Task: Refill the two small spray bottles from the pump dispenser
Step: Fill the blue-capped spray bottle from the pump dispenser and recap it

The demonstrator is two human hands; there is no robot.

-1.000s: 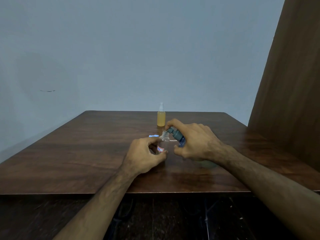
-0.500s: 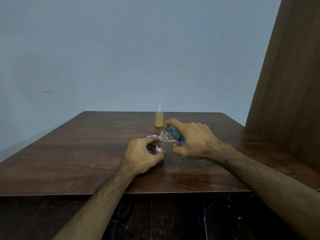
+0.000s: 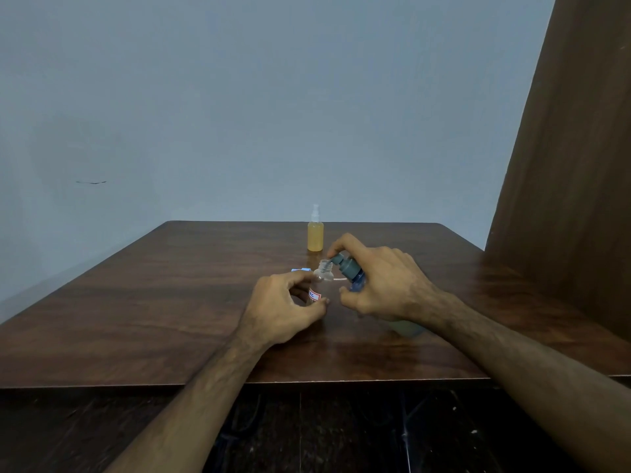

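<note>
Wooden table, right hand tilting pump dispenser

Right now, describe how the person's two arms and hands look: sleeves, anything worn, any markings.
Both forearms are bare as far as the frame shows; no sleeves are visible. The left hand and right hand wear no gloves, and no rings, watch or bands can be seen. Dark hair covers both forearms. No tattoos or other markings are visible.

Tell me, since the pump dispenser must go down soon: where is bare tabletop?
Bare wood lies left of the left hand and right of the right hand on the table. It is crowded mid-table: clear bottle, pump dispenser, orange spray bottle.
</note>
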